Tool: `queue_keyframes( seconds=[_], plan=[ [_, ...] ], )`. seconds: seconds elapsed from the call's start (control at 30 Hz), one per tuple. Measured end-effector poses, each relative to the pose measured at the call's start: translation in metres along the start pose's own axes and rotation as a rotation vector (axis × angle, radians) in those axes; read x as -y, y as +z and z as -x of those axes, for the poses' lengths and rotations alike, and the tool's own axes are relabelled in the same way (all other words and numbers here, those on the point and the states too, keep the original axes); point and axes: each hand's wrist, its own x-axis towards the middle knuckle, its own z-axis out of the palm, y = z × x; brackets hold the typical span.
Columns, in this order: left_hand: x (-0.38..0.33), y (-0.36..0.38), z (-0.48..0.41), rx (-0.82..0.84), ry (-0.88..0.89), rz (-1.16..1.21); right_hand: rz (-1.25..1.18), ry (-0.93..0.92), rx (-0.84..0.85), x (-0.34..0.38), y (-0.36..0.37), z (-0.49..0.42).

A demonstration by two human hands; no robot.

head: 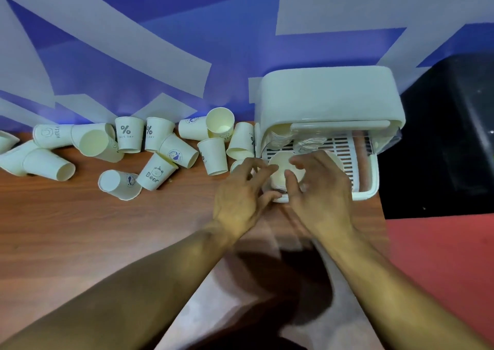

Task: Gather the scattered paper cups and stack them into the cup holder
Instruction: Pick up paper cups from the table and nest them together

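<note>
- roughly fifteen loose paper cups (129, 135), left of the holder; overlaps blur the count
- one cup holder (328, 95), right
- one cup (283, 163) at its near edge
- two hands: left hand (240, 197), right hand (323, 189)
</note>
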Motion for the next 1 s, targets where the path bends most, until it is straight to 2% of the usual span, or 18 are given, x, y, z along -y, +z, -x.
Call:
queue_keyframes(
  seconds=[0.1,0.17,0.23,0.33,0.43,0.6,0.83,0.93,1.0],
  plan=[
    [0.023,-0.013,0.003,-0.110,-0.126,0.112,-0.017,-0.073,0.049,0.032,0.014,0.000],
    [0.041,-0.021,-0.002,-0.123,-0.209,0.087,-0.005,-0.101,0.126,0.051,0.028,0.000],
    [0.062,-0.028,-0.011,-0.078,-0.343,0.031,0.032,-0.112,0.249,0.063,0.048,-0.001],
    [0.091,-0.034,-0.027,0.057,-0.474,-0.057,0.233,-0.175,0.397,0.070,0.078,-0.006],
    [0.108,-0.034,-0.042,0.166,-0.481,-0.112,0.414,-0.207,0.445,0.067,0.103,-0.014],
    [0.120,-0.026,-0.061,0.303,-0.461,-0.174,0.558,-0.142,0.730,0.054,0.122,-0.026],
    [0.116,-0.022,-0.059,0.310,-0.445,-0.145,0.692,-0.098,0.784,0.056,0.130,-0.017],
    [0.111,-0.027,-0.051,0.253,-0.441,-0.114,0.633,-0.086,0.838,0.057,0.130,-0.016],
    [0.107,-0.033,-0.045,0.214,-0.460,-0.085,0.593,-0.070,0.800,0.060,0.125,-0.019]
  ],
)
